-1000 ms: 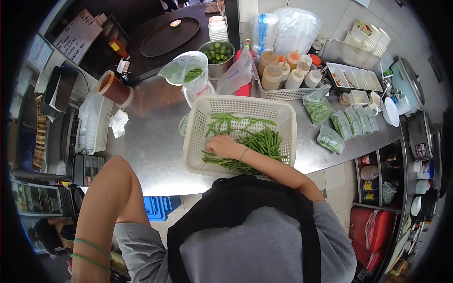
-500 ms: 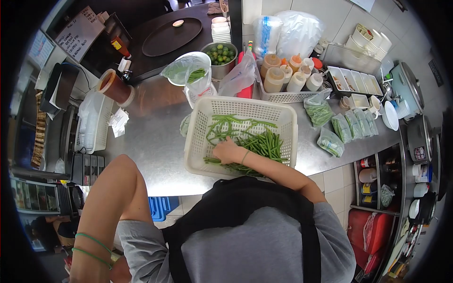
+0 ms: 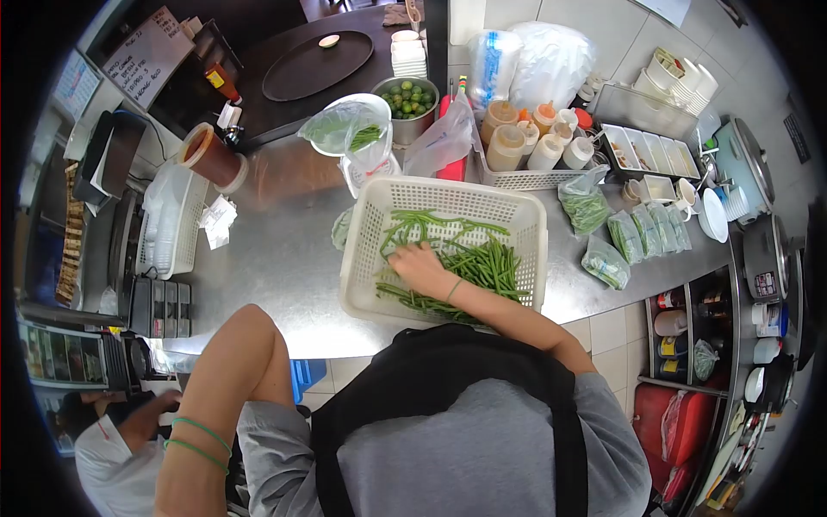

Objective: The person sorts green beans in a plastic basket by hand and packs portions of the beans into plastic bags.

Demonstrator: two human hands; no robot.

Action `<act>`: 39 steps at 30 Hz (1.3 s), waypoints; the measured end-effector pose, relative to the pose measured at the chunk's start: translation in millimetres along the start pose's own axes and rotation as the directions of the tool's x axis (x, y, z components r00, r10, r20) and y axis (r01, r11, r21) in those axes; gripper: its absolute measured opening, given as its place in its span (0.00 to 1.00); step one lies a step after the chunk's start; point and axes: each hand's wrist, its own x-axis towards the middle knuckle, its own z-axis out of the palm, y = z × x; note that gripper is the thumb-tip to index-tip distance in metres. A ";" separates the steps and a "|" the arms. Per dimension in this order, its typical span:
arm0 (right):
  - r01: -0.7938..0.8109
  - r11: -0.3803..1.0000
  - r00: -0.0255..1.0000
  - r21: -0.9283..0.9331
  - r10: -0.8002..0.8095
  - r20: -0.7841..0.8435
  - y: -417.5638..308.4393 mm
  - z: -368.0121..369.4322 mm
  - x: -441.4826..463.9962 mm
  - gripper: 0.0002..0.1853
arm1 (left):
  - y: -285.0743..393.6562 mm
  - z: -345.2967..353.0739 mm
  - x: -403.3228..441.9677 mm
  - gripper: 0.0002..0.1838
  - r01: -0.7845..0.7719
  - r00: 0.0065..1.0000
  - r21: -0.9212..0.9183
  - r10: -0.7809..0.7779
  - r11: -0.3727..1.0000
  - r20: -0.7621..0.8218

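My right hand (image 3: 419, 267) is inside a white perforated plastic basket (image 3: 351, 289), over its left half. Its fingers curl down onto long green beans, and the fingertips are partly hidden. Green beans (image 3: 487, 267) lie in a dense pile right of the hand, with looser ones along the far side. My left arm (image 3: 226, 370) is bent at the elbow, with green bands near the wrist; the left hand is outside the picture. Behind the basket, a white tub (image 3: 379, 108) carries a plastic bag (image 3: 372, 155) with cut green beans.
Bagged vegetables (image 3: 606, 263) lie on the steel counter (image 3: 276, 250) to the right. Sauce bottles (image 3: 506, 145) stand in a tray behind. A pot of small green citrus fruits (image 3: 409, 127) and a container of red-brown sauce (image 3: 211, 157) are farther back. Another person (image 3: 116, 457) is at lower left.
My right hand has shifted slightly up and right among the beans. My left elbow has moved right and lower. A person in white has come into sight at lower left.
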 end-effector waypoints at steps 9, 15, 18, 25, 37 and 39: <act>0.057 0.991 0.847 0.124 -0.114 0.520 12.1 -54.8 -31.6 0.34 | 63.0 1.7 -94.1 0.15 0.622 0.671 0.041 -0.559 0.782 0.486; -0.103 0.973 0.994 0.209 0.092 0.060 24.2 -34.1 -21.3 0.24 | 175.5 -23.9 -234.1 0.30 0.669 -0.337 0.594 -0.529 0.448 0.779; -0.202 0.963 0.976 0.179 0.214 -0.047 32.9 -77.4 -26.8 0.25 | 215.5 -78.3 -277.5 0.27 0.461 -0.693 0.799 -0.406 0.386 0.596; -0.452 0.890 0.758 -0.062 0.420 0.499 59.4 -120.2 -92.2 0.61 | 244.1 -126.3 -269.1 0.18 0.391 -0.851 0.920 -0.364 0.039 0.377; -0.362 0.874 0.932 0.324 0.334 0.141 10.7 -54.3 -64.6 0.45 | 254.3 -131.2 -259.9 0.18 0.441 -0.830 0.894 -0.414 -0.076 0.374; -0.273 0.836 0.960 0.475 0.268 0.080 16.8 -59.4 -59.2 0.41 | 252.8 -129.7 -255.9 0.18 0.441 -0.834 0.893 -0.411 -0.093 0.369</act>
